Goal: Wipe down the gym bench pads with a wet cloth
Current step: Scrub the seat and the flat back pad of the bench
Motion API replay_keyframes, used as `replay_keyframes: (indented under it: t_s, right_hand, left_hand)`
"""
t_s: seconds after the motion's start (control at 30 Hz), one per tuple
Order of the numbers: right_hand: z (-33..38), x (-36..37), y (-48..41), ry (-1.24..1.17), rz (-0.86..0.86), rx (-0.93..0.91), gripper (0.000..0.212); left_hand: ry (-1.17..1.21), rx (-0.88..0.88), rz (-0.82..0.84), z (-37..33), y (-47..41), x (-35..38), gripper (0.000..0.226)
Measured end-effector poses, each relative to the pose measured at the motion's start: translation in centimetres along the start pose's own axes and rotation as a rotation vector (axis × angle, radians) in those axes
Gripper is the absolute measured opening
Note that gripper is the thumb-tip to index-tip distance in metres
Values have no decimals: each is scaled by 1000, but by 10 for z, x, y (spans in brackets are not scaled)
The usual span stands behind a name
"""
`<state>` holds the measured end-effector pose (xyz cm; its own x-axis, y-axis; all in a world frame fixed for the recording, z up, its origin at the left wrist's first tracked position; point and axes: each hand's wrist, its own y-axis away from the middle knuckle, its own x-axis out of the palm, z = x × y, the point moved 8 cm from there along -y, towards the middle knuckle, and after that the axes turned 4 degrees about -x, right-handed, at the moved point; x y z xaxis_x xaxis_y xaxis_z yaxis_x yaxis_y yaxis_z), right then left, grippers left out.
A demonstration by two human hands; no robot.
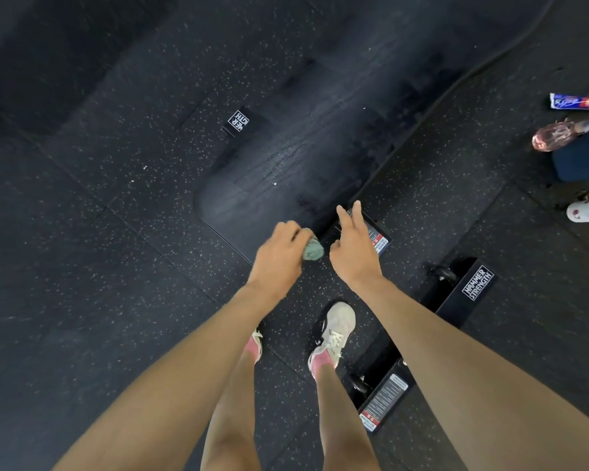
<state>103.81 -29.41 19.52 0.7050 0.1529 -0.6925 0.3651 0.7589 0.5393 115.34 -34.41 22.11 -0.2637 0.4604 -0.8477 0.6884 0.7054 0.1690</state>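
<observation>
A long black bench pad (pixel 303 144) runs from the middle of the view up to the right, with wet streaks on its surface. My left hand (pixel 279 256) hovers at the pad's near end and grips a bunched green cloth (pixel 312 249). My right hand (pixel 352 246) is just to the right of the cloth, fingers straight and spread, holding nothing, over the bench's frame label (pixel 378 239).
The bench's black base bar (pixel 456 297) with wheels lies on the speckled rubber floor by my feet (pixel 334 334). At the far right are a pink bottle (pixel 555 136), a blue bag (pixel 585 154), a tube (pixel 578 103) and a white slipper (pixel 587 210).
</observation>
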Motion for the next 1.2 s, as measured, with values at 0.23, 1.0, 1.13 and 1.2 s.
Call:
replay_keyframes:
  t_s: [0.23, 1.0, 1.13, 1.2]
  right_hand:
    - [31, 10, -5, 137, -66, -87, 66]
    - [47, 30, -10, 104, -94, 56, 66]
    - [47, 29, -8, 132, -57, 48, 67]
    - [47, 29, -8, 144, -29, 44, 67]
  left_hand:
    - [-121, 55, -70, 29, -19, -14, 57]
    - [69, -354, -236, 107, 8, -44, 49]
    - [104, -160, -74, 61, 30, -15, 57]
    - [205, -92, -65, 54, 34, -16, 59]
